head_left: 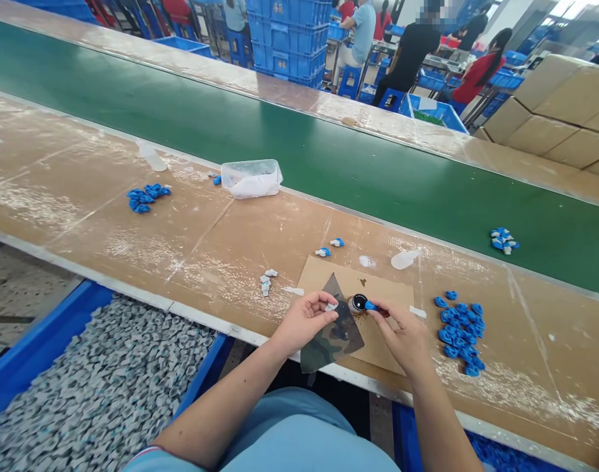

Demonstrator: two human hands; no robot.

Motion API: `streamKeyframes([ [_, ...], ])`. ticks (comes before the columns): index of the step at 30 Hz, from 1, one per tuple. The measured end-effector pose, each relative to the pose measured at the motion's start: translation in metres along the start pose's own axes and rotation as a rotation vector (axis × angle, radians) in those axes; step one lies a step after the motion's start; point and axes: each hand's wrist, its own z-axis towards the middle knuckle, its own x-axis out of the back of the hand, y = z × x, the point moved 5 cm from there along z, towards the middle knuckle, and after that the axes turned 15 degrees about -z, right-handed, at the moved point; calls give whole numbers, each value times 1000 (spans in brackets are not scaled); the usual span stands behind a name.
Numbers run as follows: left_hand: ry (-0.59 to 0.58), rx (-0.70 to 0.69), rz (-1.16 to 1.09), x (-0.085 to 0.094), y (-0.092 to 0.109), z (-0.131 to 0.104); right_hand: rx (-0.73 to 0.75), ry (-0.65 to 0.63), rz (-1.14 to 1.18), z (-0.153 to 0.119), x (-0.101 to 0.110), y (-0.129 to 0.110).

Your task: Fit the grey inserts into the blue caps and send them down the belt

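My left hand pinches a small grey plastic part above a dark camouflage cloth. In my right hand is a small blue plastic part, held at the rim of a little round pot of dark liquid. Whether the blue part touches the liquid I cannot tell. Cloth and pot rest on a cardboard sheet. Several loose blue parts lie to the right of my right hand. A few grey parts lie left of my left hand, and two joined blue-and-grey pieces sit beyond it.
Behind the brown worktop runs a green conveyor belt, carrying a cluster of blue-and-white pieces. A clear plastic tub and a white bottle stand on the worktop. At lower left is a blue crate of grey parts.
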Motion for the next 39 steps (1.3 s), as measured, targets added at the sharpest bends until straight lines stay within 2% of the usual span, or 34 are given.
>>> streamKeyframes([
  [5,-7,-42,29,-2,-3,1,-61,-2,50,-4,4,0],
  [9,-46,-74,44,-7,-10,1,-35,-16,174,-7,4,-16],
  [13,-135,-61,98,-13,-16,-2,-2,-50,243,-9,0,-30],
  [21,-318,-165,548,-26,6,-12,104,-133,344,-8,1,-29],
  [24,-331,-162,507,-28,7,-13,71,-156,384,-8,2,-27],
  [30,-305,-181,419,-31,6,-12,-22,-109,406,-11,5,-23],
  [39,-387,-102,762,-42,23,-19,158,-162,325,-14,10,-30],
])
